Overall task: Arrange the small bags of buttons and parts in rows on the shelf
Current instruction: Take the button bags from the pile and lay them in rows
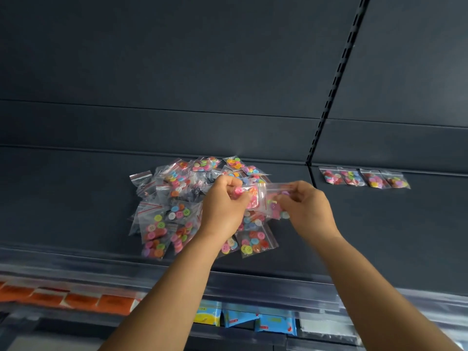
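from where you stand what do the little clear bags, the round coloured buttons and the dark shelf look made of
Little clear bags: thin glossy plastic film; see-through, crinkled, with glare. Round coloured buttons: probably moulded plastic; bright, smooth, holed. Dark shelf: likely matt painted metal; flat, even, low sheen.

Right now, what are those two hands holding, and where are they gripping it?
Small clear bags of buttons. The left hand pinches one at its left side; the right hand pinches another's right side.

The shelf was dark slate grey. Clear bags with red zip lines held pink, yellow, green, blue, orange and white buttons. Below, packets were orange, and others blue and yellow.
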{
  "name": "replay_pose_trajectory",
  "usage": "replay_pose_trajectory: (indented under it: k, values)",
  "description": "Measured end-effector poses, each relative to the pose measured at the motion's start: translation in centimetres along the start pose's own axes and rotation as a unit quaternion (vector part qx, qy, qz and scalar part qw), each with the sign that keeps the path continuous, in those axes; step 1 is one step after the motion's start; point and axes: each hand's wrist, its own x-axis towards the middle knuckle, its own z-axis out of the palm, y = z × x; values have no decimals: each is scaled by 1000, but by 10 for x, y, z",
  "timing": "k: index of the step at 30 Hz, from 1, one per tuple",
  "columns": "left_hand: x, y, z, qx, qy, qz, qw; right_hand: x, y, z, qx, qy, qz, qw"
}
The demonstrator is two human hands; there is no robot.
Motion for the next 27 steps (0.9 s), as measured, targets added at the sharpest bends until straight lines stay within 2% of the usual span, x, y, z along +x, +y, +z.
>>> replay_pose_trajectory:
  k: [6, 12, 16, 19, 27]
  values:
    - [-4, 17, 25, -97, -20, -42, 994, -7, 0, -20, 137, 15, 46, 989]
    - [-5, 32, 59, -88, -67, -54, 992, -7, 15, -63, 183, 29, 83, 979]
    - [-7, 48, 93, -85, -101, -70, 989, 4, 35, -94, 109, 80, 83, 987]
    - [-10, 56, 124, -58, -110, -49, 991, 15, 51, -118, 28, 107, 79, 991]
    - [-7, 63, 192, 62, -92, 10, 994, 40, 84, -150, -114, 62, 61, 990]
